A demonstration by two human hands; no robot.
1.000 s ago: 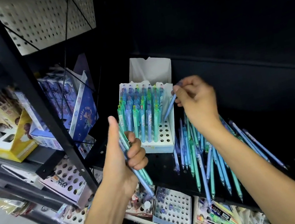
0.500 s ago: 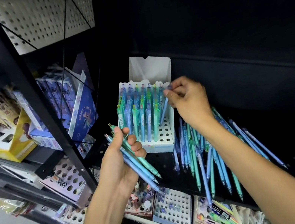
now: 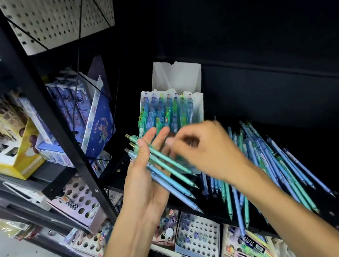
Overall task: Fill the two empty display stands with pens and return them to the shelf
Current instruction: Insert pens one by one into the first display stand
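left hand [image 3: 147, 177]: fingers spread, pens [image 3: 166, 169] on palm | right hand [image 3: 208, 151]: fingers blurred, grip unclear

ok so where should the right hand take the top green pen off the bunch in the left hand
Pinch the top green pen at mid-barrel, coming from above and the right, where the right hand is. It lies uppermost across the left hand, clicker end up-left, tip down-right, so the bare barrel past the fingers is free and lifts off without disturbing the pens beneath.
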